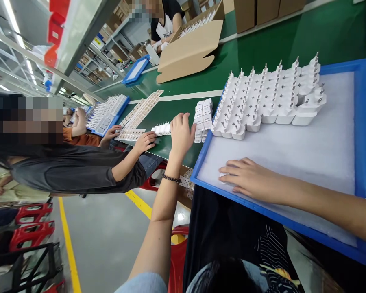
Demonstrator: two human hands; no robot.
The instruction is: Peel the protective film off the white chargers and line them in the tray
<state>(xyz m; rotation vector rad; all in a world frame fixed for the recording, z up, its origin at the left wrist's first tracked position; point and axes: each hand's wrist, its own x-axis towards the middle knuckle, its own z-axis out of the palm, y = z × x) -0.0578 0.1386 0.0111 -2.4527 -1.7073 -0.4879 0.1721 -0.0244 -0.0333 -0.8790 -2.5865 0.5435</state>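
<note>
1. Green conveyor belt (177, 110) is running across the view, beyond both hands; it is carrying loose work between stations, which fits the people seated along its edge.
2. Blue tray (364, 122) with a white foam liner is sitting under the right hand (247, 179). The liner likely keeps parts from sliding. Its near half, around the hand, is bare foam.
3. White plug adapters (268, 97) are standing in tight rows at the far end of the tray, well beyond the right fingertips, pins up; this packing keeps them upright and countable.
4. Small block of adapters (203, 118) is lying on the belt just right of the left hand (181, 134), and a short row of adapters (162, 129) is sitting just left of it, touching or nearly touching the palm.
5. Left hand is resting on the belt, fingers extended and held together, pinching nothing visible; it seems to be gathering or steadying the short row.
6. Right hand is lying flat, palm down, fingers loosely spread on the foam near the tray's front edge. A small white piece may be under the fingertips; cannot tell.
7. A co-worker's hand (144, 142) is working beside label sheets (140, 112), further left of the left hand.
</note>
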